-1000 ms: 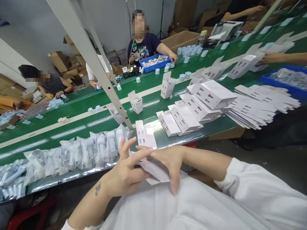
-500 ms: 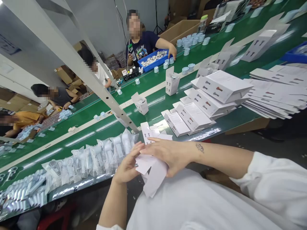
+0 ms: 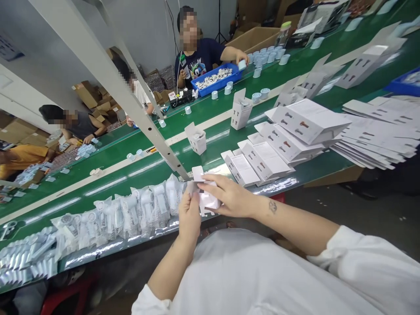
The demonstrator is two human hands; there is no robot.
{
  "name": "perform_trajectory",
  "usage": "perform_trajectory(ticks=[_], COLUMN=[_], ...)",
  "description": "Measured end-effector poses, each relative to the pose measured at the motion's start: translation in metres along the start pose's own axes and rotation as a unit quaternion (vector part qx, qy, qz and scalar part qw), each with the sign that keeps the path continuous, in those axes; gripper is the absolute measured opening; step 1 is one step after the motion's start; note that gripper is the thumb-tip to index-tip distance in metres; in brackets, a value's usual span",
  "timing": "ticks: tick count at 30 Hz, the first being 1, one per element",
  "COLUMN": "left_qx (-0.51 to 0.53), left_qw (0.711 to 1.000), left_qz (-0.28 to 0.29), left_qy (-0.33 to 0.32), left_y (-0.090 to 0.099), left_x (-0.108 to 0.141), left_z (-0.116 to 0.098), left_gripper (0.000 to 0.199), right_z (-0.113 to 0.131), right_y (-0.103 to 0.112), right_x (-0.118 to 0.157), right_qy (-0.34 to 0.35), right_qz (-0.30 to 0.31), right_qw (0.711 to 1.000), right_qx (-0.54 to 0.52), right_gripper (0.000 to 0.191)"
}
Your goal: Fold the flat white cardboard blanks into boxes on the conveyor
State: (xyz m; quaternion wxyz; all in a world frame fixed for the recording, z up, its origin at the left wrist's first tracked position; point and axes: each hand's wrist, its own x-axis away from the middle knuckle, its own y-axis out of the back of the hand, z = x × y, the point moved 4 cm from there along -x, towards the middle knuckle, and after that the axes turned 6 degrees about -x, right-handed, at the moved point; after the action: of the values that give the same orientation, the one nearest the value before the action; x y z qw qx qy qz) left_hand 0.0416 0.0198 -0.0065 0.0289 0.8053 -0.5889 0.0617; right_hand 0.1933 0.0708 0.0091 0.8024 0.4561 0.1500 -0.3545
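Observation:
Between my two hands is a small white box (image 3: pixel 210 201) with a raised flap, held over the near edge of the green belt. My left hand (image 3: pixel 190 213) grips its left side, thumb up by the flap. My right hand (image 3: pixel 229 195) is wrapped over the right side, fingers reaching toward the flap. Just left of them stands a row of bagged pale blue items (image 3: pixel 147 203). To the right lie stacked white boxes (image 3: pixel 265 159) with small pictures printed on them.
A metal post (image 3: pixel 144 122) slants down to the belt (image 3: pixel 216 142). Flat cartons (image 3: pixel 377 131) lie at the right. Upright open boxes (image 3: pixel 241 111) stand on the belt. Across it, a person reaches over a blue tray (image 3: pixel 216 89); more people sit farther left.
The white box has turned and moved up toward the belt; its long loose flaps no longer hang down. My left hand now grips its side. The person across has lifted a light blue cup.

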Motion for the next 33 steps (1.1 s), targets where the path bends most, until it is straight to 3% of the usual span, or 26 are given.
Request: perform_trajectory(ticks=[2, 5, 8, 10, 12, 13, 18, 22, 24, 26, 28, 30, 33], left_qx=[-0.026, 0.041, 0.117, 0.139, 0.149, 0.154, 0.170, 0.138, 0.120, 0.100, 0.075, 0.048, 0.035], left_qw=[0.998, 0.994, 0.979, 0.972, 0.976, 0.978, 0.983, 0.987, 0.985, 0.987, 0.995, 0.997, 0.978], left_qz=[0.048, 0.099, 0.166, 0.179, 0.136, 0.104, -0.014, -0.045, -0.072, -0.088, -0.044, 0.064, 0.203], left_qy=[-0.021, -0.023, 0.027, 0.063, 0.084, 0.091, 0.060, 0.075, 0.096, 0.093, 0.048, 0.000, 0.016], left_y=[0.005, 0.009, -0.004, -0.014, -0.018, -0.018, -0.012, -0.019, -0.021, -0.021, -0.019, -0.017, -0.014], left_x=[-0.007, -0.024, -0.032, -0.031, -0.028, -0.027, -0.018, -0.018, -0.021, -0.024, -0.029, -0.033, -0.038], left_z=[-0.003, -0.008, -0.009, -0.006, -0.002, 0.000, 0.006, 0.015, 0.020, 0.021, 0.017, 0.011, 0.005], left_gripper=[0.035, 0.043, 0.065, 0.082, 0.090, 0.090, 0.052, 0.028, 0.025, 0.023, 0.022, 0.028, 0.033], right_z=[-0.013, -0.027, -0.027, -0.020, -0.010, -0.005, 0.010, 0.009, 0.012, 0.018, 0.021, 0.021, 0.015], right_y=[0.004, 0.016, 0.027, 0.028, 0.026, 0.025, 0.027, 0.020, 0.016, 0.014, 0.010, 0.006, 0.004], right_x=[0.000, -0.006, -0.013, -0.016, -0.015, -0.015, -0.013, -0.012, -0.010, -0.005, 0.003, 0.010, 0.018], right_qy=[-0.031, -0.059, -0.057, -0.063, -0.085, -0.100, -0.141, -0.176, -0.195, -0.218, -0.240, -0.229, -0.155], right_qz=[0.008, 0.057, 0.098, 0.125, 0.135, 0.129, 0.083, 0.114, 0.082, 0.009, -0.059, -0.100, -0.120], right_qw=[0.998, 0.979, 0.962, 0.956, 0.957, 0.960, 0.980, 0.975, 0.977, 0.976, 0.969, 0.968, 0.977], right_qx=[-0.063, -0.186, -0.250, -0.256, -0.244, -0.228, -0.110, -0.067, -0.021, 0.024, 0.024, -0.020, -0.088], right_gripper=[0.046, 0.045, 0.064, 0.088, 0.106, 0.106, 0.055, 0.068, 0.072, 0.073, 0.074, 0.074, 0.070])
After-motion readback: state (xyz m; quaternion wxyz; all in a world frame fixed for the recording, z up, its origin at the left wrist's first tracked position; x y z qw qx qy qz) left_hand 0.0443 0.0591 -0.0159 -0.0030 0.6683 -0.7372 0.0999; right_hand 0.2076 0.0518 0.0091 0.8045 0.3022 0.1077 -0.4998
